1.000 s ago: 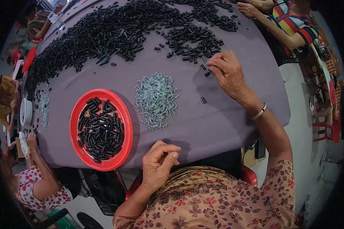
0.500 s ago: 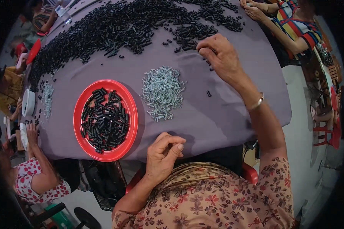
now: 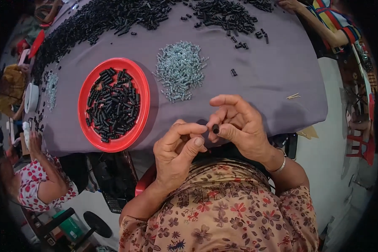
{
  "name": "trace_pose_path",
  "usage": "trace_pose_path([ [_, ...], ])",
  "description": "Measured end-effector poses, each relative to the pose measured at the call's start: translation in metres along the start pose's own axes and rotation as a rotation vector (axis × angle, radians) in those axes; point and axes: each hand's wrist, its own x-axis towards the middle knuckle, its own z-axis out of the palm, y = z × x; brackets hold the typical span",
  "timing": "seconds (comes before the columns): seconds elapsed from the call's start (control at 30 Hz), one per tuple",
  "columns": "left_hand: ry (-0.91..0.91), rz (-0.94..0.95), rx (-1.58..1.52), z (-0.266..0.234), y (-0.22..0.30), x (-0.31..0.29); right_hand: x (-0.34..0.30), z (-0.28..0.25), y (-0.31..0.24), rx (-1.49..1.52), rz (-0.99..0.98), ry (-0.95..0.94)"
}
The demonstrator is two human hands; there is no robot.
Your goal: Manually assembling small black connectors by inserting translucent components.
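Close to my body, over the table's near edge, my right hand [image 3: 245,132] pinches a small black plastic tube [image 3: 216,128] between thumb and fingers, its round end showing. Beside it, my left hand [image 3: 174,151] is closed, thumb against the bent fingers. Whatever those fingers hold, if anything, is too small to make out. A heap of small metal springs [image 3: 181,71] lies just beyond both hands. To its left stands a red oval tray [image 3: 145,105] with many black tubes [image 3: 113,105] inside.
A long mound of black tubes [image 3: 113,19] covers the table's [image 3: 273,88] far side. Loose tubes [image 3: 241,45] and one lone tube [image 3: 234,72] lie right of the springs. Thin pale sticks [image 3: 293,96] rest at the right. Other people sit left and far right; a white container [image 3: 31,105] stands left.
My right hand has come back from the far tubes toward my left hand, now with a black tube in its fingers. The whole view has shifted, so the table sits higher.
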Motion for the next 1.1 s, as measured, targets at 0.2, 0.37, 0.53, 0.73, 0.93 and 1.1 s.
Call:
trace_pose_path([
  [0.2, -0.020, 0.083, 0.082, -0.001, -0.001, -0.001, -0.002, 0.008, -0.002, -0.033, -0.020, 0.006],
  [0.37, 0.006, 0.099, 0.086, -0.001, 0.000, -0.002, 0.000, 0.010, 0.001, -0.107, -0.105, 0.010],
  [0.53, -0.007, 0.096, 0.061, -0.002, -0.002, 0.001, -0.002, 0.010, 0.003, -0.075, -0.017, -0.004],
  [0.73, -0.046, -0.066, -0.252, -0.004, -0.004, 0.002, -0.002, 0.016, 0.005, 0.185, 0.138, 0.023],
  [0.93, -0.038, -0.166, -0.455, -0.002, -0.003, 0.004, -0.002, 0.019, 0.012, 0.340, 0.205, 0.053],
  [1.1, -0.040, -0.162, -0.478, -0.002, -0.003, 0.004, -0.002, 0.021, 0.012, 0.366, 0.206, 0.067],
])
